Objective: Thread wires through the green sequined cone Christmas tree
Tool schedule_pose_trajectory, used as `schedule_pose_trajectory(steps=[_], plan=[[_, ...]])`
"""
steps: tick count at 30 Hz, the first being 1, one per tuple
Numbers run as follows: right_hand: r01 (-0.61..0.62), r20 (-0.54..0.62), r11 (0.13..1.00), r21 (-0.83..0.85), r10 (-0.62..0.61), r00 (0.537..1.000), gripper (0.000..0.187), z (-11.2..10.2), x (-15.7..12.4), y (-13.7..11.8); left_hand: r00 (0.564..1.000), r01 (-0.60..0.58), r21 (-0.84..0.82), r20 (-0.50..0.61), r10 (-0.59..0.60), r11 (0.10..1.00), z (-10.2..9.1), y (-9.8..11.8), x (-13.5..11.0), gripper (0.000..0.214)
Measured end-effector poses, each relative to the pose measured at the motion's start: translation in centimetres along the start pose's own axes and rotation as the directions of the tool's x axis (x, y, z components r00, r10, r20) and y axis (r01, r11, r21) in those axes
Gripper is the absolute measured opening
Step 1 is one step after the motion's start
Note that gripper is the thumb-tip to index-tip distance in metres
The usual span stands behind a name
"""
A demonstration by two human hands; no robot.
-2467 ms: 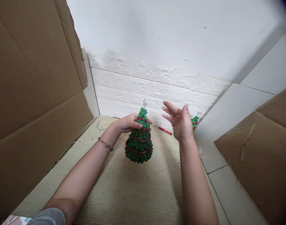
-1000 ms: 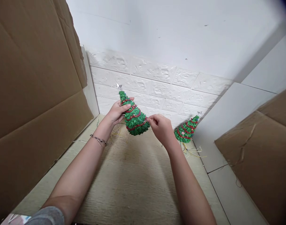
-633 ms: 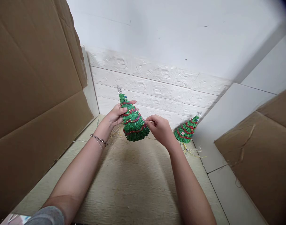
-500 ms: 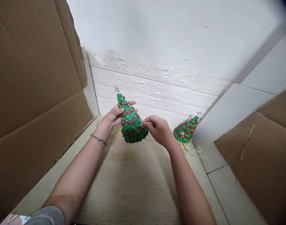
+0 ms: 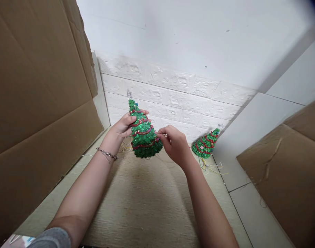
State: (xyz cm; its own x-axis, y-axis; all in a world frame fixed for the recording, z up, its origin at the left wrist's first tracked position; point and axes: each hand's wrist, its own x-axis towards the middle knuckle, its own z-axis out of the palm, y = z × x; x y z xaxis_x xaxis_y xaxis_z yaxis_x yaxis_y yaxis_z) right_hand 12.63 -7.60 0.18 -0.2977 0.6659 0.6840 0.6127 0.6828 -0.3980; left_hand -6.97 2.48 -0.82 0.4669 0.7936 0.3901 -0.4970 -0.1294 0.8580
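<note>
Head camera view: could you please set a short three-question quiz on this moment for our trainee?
1. True or false: the left hand grips the miniature Christmas tree by its upper part.
2. Multiple choice: where is the second miniature tree? A. On the surface by the white wall, to the right of the right hand. B. In the right hand. C. In the left hand.
3. Fill in: the bracelet is on the ___ wrist.
Key: 1 true; 2 A; 3 left.
</note>
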Motion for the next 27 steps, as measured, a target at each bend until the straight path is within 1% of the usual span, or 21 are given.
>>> schedule_pose_trajectory(steps=[2,5,8,11,15,18,22,25,27], plan=[[0.008,-0.043,1.000,-0.012,-0.009,0.999,0.015,0.2,0.0,0.4,0.998,0.021,0.048,-0.057,-0.019,0.999,0.8,0.3,0.4,0.049],[-0.007,-0.086,1.000,-0.028,0.005,0.996,0.014,0.6,0.0,1.1,0.985,-0.007,0.062,-0.172,0.018,0.998,1.7,0.3,1.0,0.043],[-0.050,-0.092,0.997,-0.054,0.044,0.995,0.014,1.1,0.0,2.0,0.964,-0.040,0.038,-0.260,0.048,0.998,2.0,-0.2,1.5,0.039],[-0.075,-0.087,0.995,-0.073,0.069,0.994,0.014,1.5,0.0,2.8,0.945,-0.065,0.019,-0.321,0.068,0.998,2.0,-0.6,1.8,0.037],[-0.100,-0.105,0.990,-0.104,0.089,0.990,0.014,1.9,0.1,3.4,0.936,-0.085,-0.006,-0.343,0.078,0.996,2.1,-0.9,1.9,0.037],[-0.095,-0.139,0.985,-0.144,0.075,0.987,0.016,1.9,0.0,3.3,0.932,-0.117,-0.017,-0.348,0.104,0.993,2.3,-1.0,2.0,0.039],[-0.118,-0.181,0.956,-0.268,0.071,0.981,0.021,1.9,-0.1,3.1,0.912,-0.177,-0.015,-0.379,0.158,0.984,2.6,-1.1,2.2,0.039],[-0.124,-0.145,0.934,-0.335,0.080,0.986,0.024,1.9,-0.2,3.2,0.897,-0.205,0.002,-0.401,0.189,0.979,2.6,-1.2,2.3,0.040],[-0.086,-0.096,0.942,-0.325,0.057,0.994,0.026,2.0,-0.2,3.3,0.887,-0.208,0.005,-0.420,0.191,0.978,2.4,-1.2,2.3,0.041]])
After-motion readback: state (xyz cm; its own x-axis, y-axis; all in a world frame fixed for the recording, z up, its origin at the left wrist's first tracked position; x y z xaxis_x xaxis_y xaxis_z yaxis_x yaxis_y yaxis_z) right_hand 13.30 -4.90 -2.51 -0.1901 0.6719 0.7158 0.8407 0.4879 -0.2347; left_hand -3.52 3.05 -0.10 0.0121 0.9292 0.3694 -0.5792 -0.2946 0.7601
